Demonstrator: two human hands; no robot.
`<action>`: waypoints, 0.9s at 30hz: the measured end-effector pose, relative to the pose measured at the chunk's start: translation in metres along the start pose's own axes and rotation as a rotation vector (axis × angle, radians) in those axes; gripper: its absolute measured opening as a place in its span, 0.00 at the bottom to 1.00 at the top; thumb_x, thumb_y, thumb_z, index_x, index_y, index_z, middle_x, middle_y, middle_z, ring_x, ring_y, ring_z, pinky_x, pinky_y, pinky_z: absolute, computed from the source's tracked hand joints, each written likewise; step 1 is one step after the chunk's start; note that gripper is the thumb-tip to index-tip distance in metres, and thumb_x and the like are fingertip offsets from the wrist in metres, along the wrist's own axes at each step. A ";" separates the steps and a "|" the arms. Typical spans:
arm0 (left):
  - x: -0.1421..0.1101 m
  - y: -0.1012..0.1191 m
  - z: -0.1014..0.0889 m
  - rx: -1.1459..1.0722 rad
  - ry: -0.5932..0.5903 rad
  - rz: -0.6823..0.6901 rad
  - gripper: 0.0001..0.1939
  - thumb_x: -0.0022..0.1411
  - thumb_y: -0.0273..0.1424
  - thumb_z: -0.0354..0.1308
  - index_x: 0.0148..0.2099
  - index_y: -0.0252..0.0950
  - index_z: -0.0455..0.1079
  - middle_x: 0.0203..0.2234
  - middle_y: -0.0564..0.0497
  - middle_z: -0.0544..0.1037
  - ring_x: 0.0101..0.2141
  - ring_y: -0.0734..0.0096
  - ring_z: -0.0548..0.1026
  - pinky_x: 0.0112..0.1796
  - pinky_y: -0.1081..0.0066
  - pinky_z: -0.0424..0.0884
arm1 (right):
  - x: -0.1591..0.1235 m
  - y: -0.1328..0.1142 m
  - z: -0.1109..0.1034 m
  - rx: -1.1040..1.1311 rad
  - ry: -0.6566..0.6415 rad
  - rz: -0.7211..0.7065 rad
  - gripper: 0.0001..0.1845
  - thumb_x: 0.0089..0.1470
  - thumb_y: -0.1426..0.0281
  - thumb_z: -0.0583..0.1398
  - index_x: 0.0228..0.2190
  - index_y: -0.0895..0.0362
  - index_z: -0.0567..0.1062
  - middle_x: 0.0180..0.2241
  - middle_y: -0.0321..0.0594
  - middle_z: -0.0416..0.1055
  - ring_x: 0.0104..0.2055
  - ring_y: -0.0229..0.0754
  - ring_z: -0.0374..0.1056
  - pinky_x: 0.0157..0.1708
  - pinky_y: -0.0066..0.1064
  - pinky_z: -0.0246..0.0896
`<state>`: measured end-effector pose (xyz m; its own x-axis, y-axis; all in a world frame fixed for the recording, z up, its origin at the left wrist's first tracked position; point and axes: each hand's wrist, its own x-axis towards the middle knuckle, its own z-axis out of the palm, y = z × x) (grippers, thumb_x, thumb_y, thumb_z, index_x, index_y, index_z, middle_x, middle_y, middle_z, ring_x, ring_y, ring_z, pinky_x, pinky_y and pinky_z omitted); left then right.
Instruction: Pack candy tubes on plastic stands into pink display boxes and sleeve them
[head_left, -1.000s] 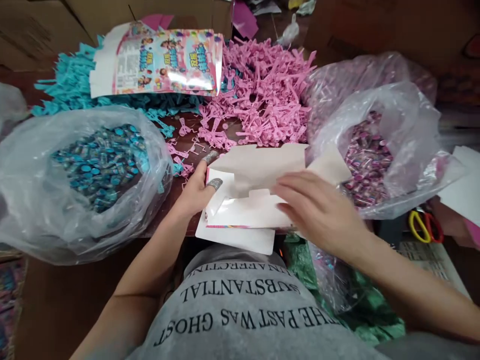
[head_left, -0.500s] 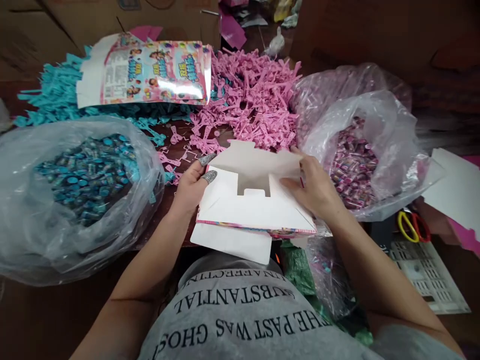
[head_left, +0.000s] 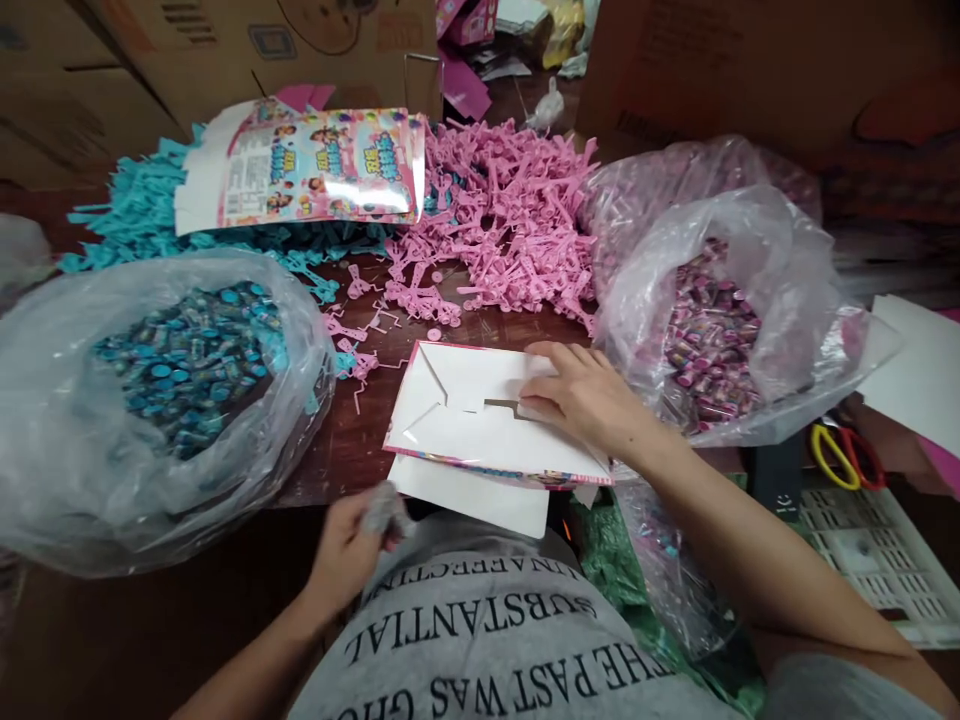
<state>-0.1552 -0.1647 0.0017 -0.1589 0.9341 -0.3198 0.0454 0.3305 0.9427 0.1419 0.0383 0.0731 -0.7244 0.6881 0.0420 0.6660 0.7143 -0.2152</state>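
Observation:
A printed cardboard box lies at the table's front edge, its white inner flaps folded inward and a narrow slot showing between them. My right hand rests over the box's right half, fingers bent and pressed onto the flaps around the slot. Below the box's left corner, my left hand is off the box; silvery wrapping covers some fingertips, and motion smears its fingers. A plain white card piece sticks out under the box toward my shirt.
A bag of blue-capped pieces stands left, a bag of pink pieces right. Behind lie heaps of turquoise parts and pink parts, with printed card sheets on top. Scissors lie at right.
The box's raised flaps have been folded down inward. My left hand has let go and dropped toward my body; my right hand has shifted left onto the flaps.

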 end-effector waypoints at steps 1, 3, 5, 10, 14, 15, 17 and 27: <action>-0.006 -0.001 0.007 -0.120 -0.112 -0.162 0.29 0.67 0.55 0.61 0.30 0.33 0.76 0.23 0.47 0.79 0.24 0.69 0.76 0.23 0.74 0.72 | 0.000 -0.003 0.001 0.000 0.006 -0.008 0.11 0.68 0.62 0.62 0.40 0.50 0.86 0.62 0.48 0.69 0.57 0.60 0.68 0.53 0.57 0.69; -0.003 0.007 0.027 -0.413 -0.166 -0.344 0.27 0.62 0.56 0.67 0.39 0.34 0.78 0.36 0.42 0.84 0.36 0.60 0.83 0.31 0.68 0.80 | -0.003 -0.010 0.001 0.027 0.026 -0.051 0.13 0.68 0.61 0.61 0.41 0.50 0.86 0.62 0.50 0.69 0.56 0.59 0.68 0.52 0.56 0.69; 0.011 0.022 0.050 -0.631 -0.090 -0.321 0.28 0.56 0.53 0.73 0.47 0.36 0.77 0.48 0.41 0.83 0.47 0.53 0.83 0.43 0.57 0.84 | -0.008 -0.018 -0.002 0.039 0.069 -0.109 0.14 0.69 0.60 0.60 0.42 0.50 0.86 0.62 0.51 0.68 0.56 0.59 0.67 0.52 0.54 0.69; 0.029 0.059 0.092 -0.692 -0.082 -0.138 0.30 0.55 0.45 0.77 0.53 0.34 0.76 0.52 0.39 0.82 0.50 0.47 0.82 0.52 0.44 0.81 | -0.030 -0.036 -0.024 -0.120 0.370 -0.059 0.17 0.69 0.57 0.60 0.37 0.54 0.84 0.55 0.51 0.72 0.51 0.55 0.67 0.49 0.47 0.68; 0.026 0.069 0.112 -0.552 -0.109 0.041 0.27 0.56 0.45 0.76 0.53 0.35 0.78 0.54 0.42 0.82 0.56 0.51 0.78 0.62 0.48 0.73 | -0.036 -0.043 -0.029 -0.254 0.556 0.212 0.26 0.63 0.45 0.63 0.31 0.56 0.78 0.47 0.51 0.73 0.46 0.55 0.67 0.43 0.46 0.64; 0.027 0.070 0.115 -0.519 -0.103 0.072 0.27 0.56 0.45 0.76 0.52 0.35 0.78 0.53 0.42 0.82 0.56 0.52 0.78 0.64 0.50 0.72 | -0.034 -0.042 -0.027 -0.264 0.571 0.266 0.26 0.62 0.44 0.63 0.31 0.56 0.77 0.47 0.52 0.72 0.46 0.56 0.66 0.44 0.47 0.63; 0.030 0.070 0.119 -0.481 -0.078 0.092 0.28 0.56 0.46 0.76 0.53 0.36 0.78 0.53 0.43 0.82 0.56 0.54 0.78 0.64 0.50 0.71 | -0.033 -0.038 -0.024 -0.235 0.575 0.317 0.26 0.62 0.45 0.62 0.32 0.56 0.76 0.47 0.53 0.72 0.47 0.58 0.65 0.45 0.49 0.62; 0.033 0.092 0.119 -0.203 -0.006 0.417 0.19 0.63 0.43 0.71 0.49 0.35 0.77 0.46 0.44 0.84 0.49 0.56 0.81 0.55 0.59 0.77 | -0.056 -0.015 -0.047 0.160 0.618 0.196 0.17 0.67 0.52 0.60 0.38 0.53 0.73 0.44 0.46 0.74 0.48 0.53 0.70 0.47 0.47 0.70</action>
<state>-0.0386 -0.0874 0.0663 -0.1622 0.9826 0.0902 -0.0904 -0.1058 0.9903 0.1808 -0.0049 0.1194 -0.3256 0.7837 0.5290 0.7056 0.5738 -0.4158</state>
